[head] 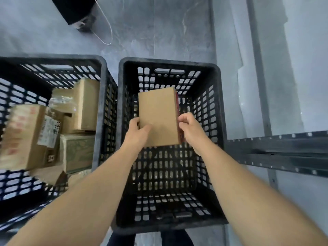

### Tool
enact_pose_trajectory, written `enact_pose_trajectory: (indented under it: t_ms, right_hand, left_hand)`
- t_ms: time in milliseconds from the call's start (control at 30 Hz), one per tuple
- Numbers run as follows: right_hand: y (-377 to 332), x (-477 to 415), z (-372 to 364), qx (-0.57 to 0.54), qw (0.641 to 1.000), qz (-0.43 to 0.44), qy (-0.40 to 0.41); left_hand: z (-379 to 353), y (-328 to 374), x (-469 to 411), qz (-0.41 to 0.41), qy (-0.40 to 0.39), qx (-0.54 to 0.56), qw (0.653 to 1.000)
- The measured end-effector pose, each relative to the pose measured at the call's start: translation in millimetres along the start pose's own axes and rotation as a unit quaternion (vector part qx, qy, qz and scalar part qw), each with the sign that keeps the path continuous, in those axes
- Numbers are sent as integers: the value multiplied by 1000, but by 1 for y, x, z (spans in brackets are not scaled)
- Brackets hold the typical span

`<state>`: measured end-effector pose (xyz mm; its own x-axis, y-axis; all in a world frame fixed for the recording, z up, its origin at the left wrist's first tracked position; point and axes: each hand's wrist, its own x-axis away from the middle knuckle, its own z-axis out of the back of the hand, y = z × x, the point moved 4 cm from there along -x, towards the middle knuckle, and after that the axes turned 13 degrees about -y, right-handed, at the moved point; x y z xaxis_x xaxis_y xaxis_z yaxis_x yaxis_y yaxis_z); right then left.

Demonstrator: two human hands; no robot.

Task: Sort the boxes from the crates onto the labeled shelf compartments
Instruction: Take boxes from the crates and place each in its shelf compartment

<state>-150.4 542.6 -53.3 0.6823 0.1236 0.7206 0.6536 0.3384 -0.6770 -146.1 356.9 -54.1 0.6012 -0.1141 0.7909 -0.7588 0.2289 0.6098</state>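
The step in hand looks like the pick-up and check: a plain brown box is held in both hands at the centre of the frame, above the open black crate that fills the middle. The box is clear of the crate's walls and floor, with its broad blank face turned up toward the camera and a strip of red print showing along its right edge.

The left hand grips the lower left edge, thumb laid across the front face and fingers wrapped behind. The right hand pinches the lower right edge with curled fingers. Both forearms reach forward from the bottom of the frame, slightly converging on the box.

A second crate at the left of the frame holds several more cardboard boxes, so much of the sorting seems to be left.

The next move probably calls for turning the box to find its marking, since the face in view is blank, then carrying it toward the metal shelf at the right edge. No compartment labels can be read here, so the right slot cannot be told.
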Motion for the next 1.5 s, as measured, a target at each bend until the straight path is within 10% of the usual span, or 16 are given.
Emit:
enact_pose_trajectory:
  t_ms: [500,867,1500]
  right_hand:
    - [-86,134,-19,-96,990,81,-56]
    - [-138,200,-11,-101,988,113,1]
    - [-168,274,-5,-79,973,207,67]
  left_hand:
    - [27,61,135,-45,-118,-46,991]
    - [43,114,211,-212,-229,139,940]
    - [51,145,245,-258,-220,-44,940]
